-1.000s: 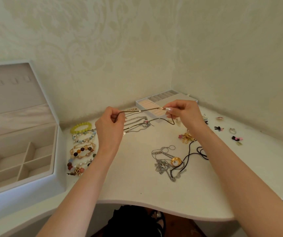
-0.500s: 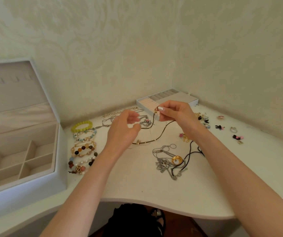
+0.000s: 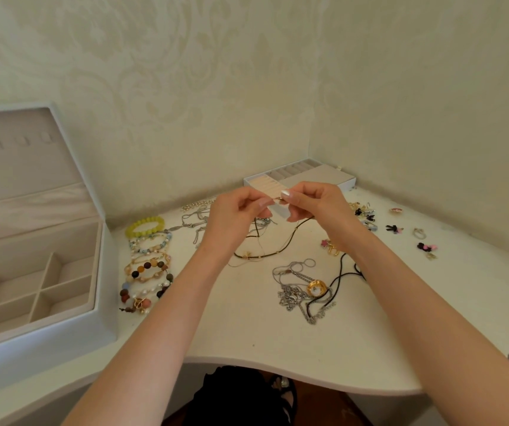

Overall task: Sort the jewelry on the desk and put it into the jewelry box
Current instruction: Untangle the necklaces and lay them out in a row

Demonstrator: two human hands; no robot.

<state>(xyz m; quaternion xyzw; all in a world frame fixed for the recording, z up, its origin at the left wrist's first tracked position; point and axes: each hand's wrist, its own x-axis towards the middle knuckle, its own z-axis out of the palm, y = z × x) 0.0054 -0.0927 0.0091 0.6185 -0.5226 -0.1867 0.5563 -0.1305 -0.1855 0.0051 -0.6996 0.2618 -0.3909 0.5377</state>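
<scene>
My left hand (image 3: 234,216) and my right hand (image 3: 314,204) meet above the white desk (image 3: 247,327), fingertips together. Both pinch the ends of a thin dark cord necklace (image 3: 274,250) with small gold beads; its loop hangs down and lies on the desk. The open white jewelry box (image 3: 102,302) stands at the left, its beige compartments bare. A row of beaded bracelets (image 3: 148,265) lies beside the box, a yellow-green one (image 3: 144,226) at the top.
A white ring tray (image 3: 317,176) sits in the back corner behind my hands. Silver chains with a gold pendant (image 3: 305,287) and a black cord (image 3: 348,272) lie at centre right. Small earrings and rings (image 3: 400,232) are scattered far right. Thin chains (image 3: 194,222) lie behind my left hand.
My hands have come together from being spread apart. The cord was stretched between them a second ago; now its ends meet at my fingertips and the loop droops onto the desk.
</scene>
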